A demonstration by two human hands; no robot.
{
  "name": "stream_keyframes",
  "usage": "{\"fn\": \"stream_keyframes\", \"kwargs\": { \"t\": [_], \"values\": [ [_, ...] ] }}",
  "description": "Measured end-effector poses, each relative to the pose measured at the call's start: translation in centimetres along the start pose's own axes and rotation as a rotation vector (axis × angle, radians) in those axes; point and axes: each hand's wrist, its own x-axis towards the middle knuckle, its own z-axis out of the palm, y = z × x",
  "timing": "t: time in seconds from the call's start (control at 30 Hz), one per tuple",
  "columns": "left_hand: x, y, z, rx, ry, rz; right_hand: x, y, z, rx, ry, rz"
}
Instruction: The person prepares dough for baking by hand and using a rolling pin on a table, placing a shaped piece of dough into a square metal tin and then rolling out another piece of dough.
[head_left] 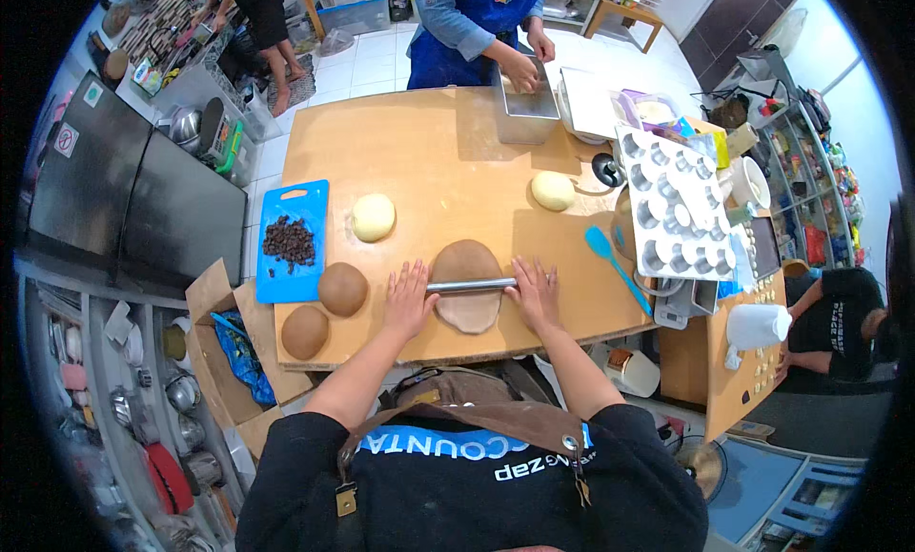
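Observation:
A metal rolling pin [472, 285] lies across a piece of brown dough [465, 258] on the wooden table. The dough is rounded beyond the pin and flatter, paler on the near side. My left hand [410, 299] rests over the pin's left end, fingers stretched out flat. Over its right end lies my right hand [537, 293], fingers likewise spread and not wrapped round it. Left of my left hand sit two brown dough balls [343, 289]. Farther back are a cream dough ball [373, 217] and another cream dough ball [553, 191].
A blue cutting board [276, 285] with dark chunks [289, 242] lies at the left. To the right are a blue spatula [618, 269] and a muffin tin [658, 261]. Across the table, a person in a blue apron [481, 28] reaches into a metal pan [527, 128].

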Motion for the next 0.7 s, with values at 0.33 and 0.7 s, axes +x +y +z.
{"fn": "stream_keyframes", "kwargs": {
  "t": [0.33,0.7],
  "values": [
    [12.7,-3.1,0.4,0.162,0.033,-0.173,13.8,2.1,3.2,-0.009,-0.097,0.106],
    [8.5,-1.5,0.4,-0.003,0.068,-0.104,9.5,2.1,3.4,0.107,-0.159,0.109]
  ]
}}
